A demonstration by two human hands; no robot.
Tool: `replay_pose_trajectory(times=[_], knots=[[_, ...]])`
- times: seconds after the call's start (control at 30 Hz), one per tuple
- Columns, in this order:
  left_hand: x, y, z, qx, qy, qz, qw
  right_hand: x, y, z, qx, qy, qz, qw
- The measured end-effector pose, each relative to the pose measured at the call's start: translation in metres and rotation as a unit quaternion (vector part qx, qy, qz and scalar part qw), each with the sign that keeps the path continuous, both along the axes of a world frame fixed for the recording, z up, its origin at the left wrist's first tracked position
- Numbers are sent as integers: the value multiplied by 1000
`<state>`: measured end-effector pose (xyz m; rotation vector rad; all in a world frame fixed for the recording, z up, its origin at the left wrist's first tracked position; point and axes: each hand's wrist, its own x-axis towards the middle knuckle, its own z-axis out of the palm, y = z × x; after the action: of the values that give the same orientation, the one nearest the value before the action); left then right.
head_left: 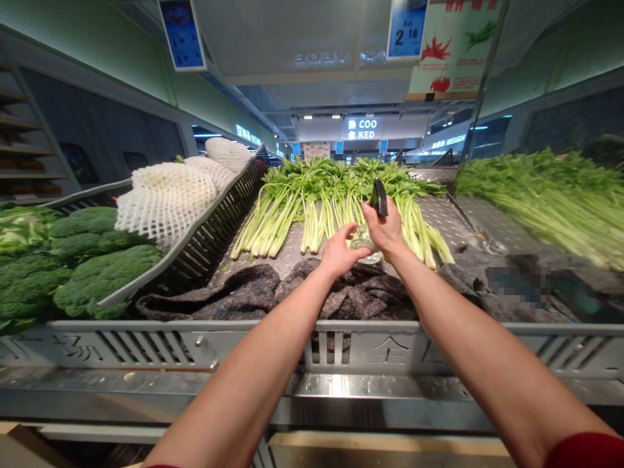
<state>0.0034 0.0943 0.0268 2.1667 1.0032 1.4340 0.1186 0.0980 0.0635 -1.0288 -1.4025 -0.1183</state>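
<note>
Right hand (389, 229) is clamping its fingers on the black handle (379, 197); left hand (338, 254), fingers apart, is curving beside the clear container (363, 238) — slack support risking its tipping toward six o'clock.

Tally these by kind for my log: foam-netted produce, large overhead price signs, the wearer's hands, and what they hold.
Foam-netted produce: 3
Large overhead price signs: 2
Left hand and right hand: 2
Clear bottle with black top: 1
Total: 8
</note>
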Motion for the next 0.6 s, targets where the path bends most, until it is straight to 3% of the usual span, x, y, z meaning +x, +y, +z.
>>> replay_pose_trajectory(times=[0.4, 0.6], knots=[[-2, -6, 3, 6, 8, 36, 999, -4, -5, 3, -15, 27, 42, 999], [-4, -17, 8, 49, 49, 53, 996, -4, -3, 2, -80, 46, 160, 983]])
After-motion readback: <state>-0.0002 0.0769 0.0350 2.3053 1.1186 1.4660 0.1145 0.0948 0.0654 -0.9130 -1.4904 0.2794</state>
